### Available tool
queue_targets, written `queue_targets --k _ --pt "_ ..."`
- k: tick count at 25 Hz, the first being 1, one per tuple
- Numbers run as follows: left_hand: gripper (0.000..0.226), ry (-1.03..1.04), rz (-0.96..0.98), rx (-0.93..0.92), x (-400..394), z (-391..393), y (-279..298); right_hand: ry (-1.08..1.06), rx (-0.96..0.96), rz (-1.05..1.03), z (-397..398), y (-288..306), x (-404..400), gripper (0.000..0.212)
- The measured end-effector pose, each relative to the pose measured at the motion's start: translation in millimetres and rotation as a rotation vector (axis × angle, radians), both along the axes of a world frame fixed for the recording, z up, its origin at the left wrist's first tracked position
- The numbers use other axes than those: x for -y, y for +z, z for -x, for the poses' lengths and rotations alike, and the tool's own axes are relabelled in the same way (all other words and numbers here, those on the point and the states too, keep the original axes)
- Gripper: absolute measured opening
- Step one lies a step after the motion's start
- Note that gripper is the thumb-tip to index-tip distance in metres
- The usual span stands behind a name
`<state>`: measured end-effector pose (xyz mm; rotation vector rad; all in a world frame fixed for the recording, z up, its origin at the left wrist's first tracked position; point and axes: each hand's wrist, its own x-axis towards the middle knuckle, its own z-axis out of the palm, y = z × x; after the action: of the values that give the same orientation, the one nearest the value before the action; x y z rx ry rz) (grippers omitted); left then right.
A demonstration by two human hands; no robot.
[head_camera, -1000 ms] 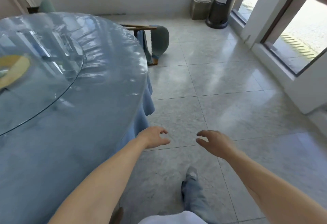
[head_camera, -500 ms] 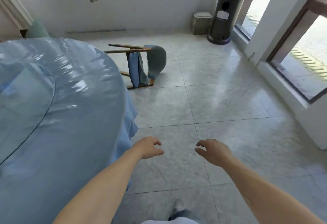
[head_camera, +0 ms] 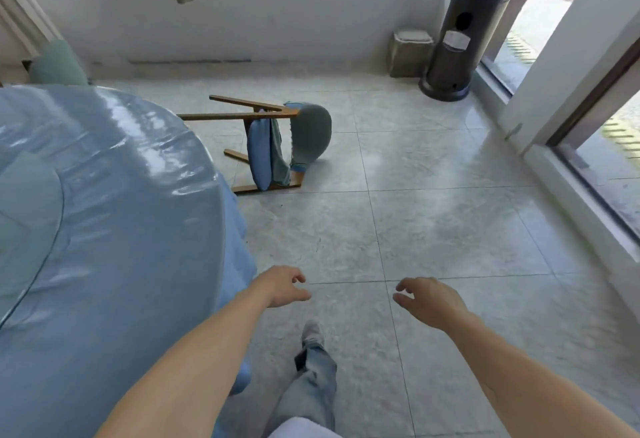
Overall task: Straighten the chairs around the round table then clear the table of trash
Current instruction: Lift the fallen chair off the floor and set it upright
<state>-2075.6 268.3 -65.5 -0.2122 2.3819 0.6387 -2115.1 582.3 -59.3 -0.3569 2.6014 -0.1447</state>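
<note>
A wooden chair (head_camera: pixel 277 147) with a blue seat cushion and grey-green back lies tipped on its side on the tiled floor, just beyond the round table (head_camera: pixel 104 230). The table fills the left and wears a blue cloth under shiny clear plastic. My left hand (head_camera: pixel 282 285) and my right hand (head_camera: pixel 427 302) hang over the floor well short of the chair, both empty with fingers loosely curled and apart. No trash on the table is in view.
A dark patio heater (head_camera: pixel 464 39) and a small grey box (head_camera: pixel 410 51) stand in the far right corner. A glass door frame (head_camera: pixel 571 147) runs along the right. Another green chair back (head_camera: pixel 57 63) shows beyond the table. My leg (head_camera: pixel 311 368) steps forward.
The view has lifted and advanced toward the fallen chair, which now shows in full. The table's glass turntable has slid out of view. Both hands stay empty in front of me.
</note>
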Motion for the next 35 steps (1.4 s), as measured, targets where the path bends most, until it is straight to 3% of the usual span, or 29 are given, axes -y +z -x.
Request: queue_targets --k 14,24,35 --pt "0.055 -0.098 -0.009 0.048 57 335 12 -0.044 0.019 0.033 309 5 76 0.042" --pt "0.053 -0.088 0.027 0.097 2 577 -11 -0.008 0.083 0.036 563 -32 30 0.044" --pt "0.055 -0.072 0.058 0.120 -39 810 10 0.085 0.094 0.010 823 -12 -8 0.045"
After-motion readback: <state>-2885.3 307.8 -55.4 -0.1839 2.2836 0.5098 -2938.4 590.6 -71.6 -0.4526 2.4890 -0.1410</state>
